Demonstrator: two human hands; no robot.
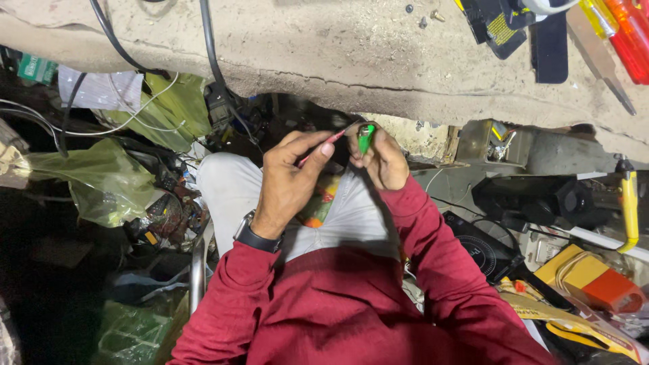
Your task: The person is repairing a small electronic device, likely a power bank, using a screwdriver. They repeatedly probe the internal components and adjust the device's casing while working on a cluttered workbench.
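My left hand (292,177) grips a thin red tool (329,140) like a pen, its tip pointing toward a small green part (366,137). My right hand (382,157) pinches that green part between its fingers. Both hands are held close together above my lap, just below the edge of a worn workbench (324,47). I wear a dark red long-sleeved top, light trousers and a black watch (255,236) on the left wrist.
Black cables (209,47) run over the bench. Red-handled screwdrivers (625,30) and a black-yellow tool (497,23) lie at the top right. Green plastic bags (101,176) and clutter fill the left. Black devices (541,199), a yellow-orange box (595,280) sit at right.
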